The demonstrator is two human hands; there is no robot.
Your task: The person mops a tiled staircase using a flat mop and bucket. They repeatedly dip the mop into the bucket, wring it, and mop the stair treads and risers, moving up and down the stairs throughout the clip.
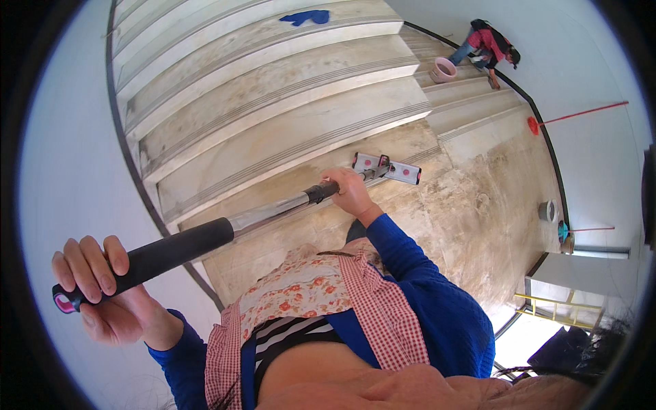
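My left hand (105, 289) is wrapped around the black foam grip (179, 252) of a flat mop, close to the pink-lined hanging loop at its end. Farther down the pole, my right hand (351, 192) grips the dark collar where the metal tube (271, 211) narrows. The flat mop head (387, 169), pale with pink spots, lies on the stained floor beside the lowest visible step of the near flight. Its underside is hidden.
Steps (287, 128) rise beyond the mop, with a blue cloth (307, 18) on one. At upper right, a person (487, 43) bends over other stairs near a pink bucket (443, 70). A red long-handled tool (584, 114) and a grey bucket (548, 210) stand by the wall.
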